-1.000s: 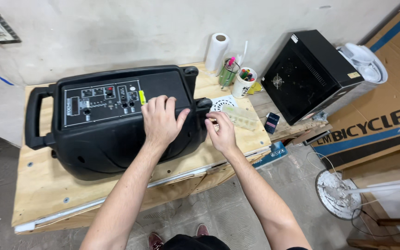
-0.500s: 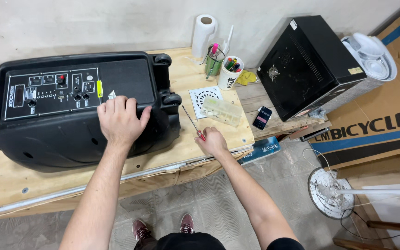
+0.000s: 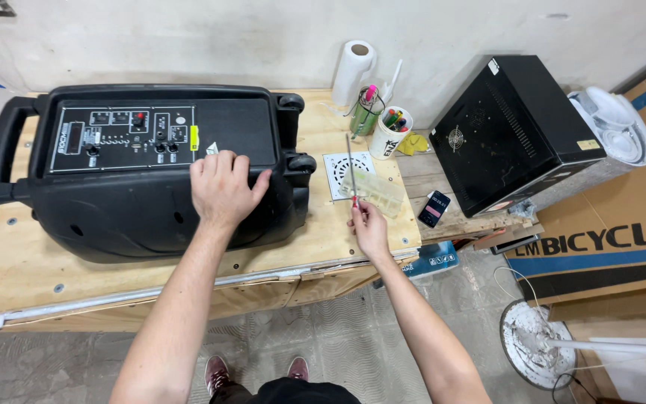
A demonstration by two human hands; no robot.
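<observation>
A large black portable speaker (image 3: 114, 202) lies on its back on the plywood workbench (image 3: 16, 269), its control panel (image 3: 125, 138) facing up. My left hand (image 3: 222, 187) rests flat on the speaker's upper edge near its wheels. My right hand (image 3: 368, 224) is off the speaker, over the bench to its right, and grips a thin screwdriver (image 3: 351, 168) with a red handle, its long shaft pointing away from me. Just beyond that hand sit a clear plastic box (image 3: 373, 191) and a white square drain grate (image 3: 347, 170).
A paper towel roll (image 3: 353, 71), a green cup (image 3: 365, 116) and a white cup (image 3: 392, 135) of pens stand at the wall. A phone (image 3: 434, 209), a black metal case (image 3: 514, 131), a cardboard box (image 3: 607, 239) and a fan base (image 3: 536, 340) are to the right.
My right hand left the speaker, picked up the screwdriver and now holds it upright over the bench. My view shifted right. The left hand stays on the speaker.
</observation>
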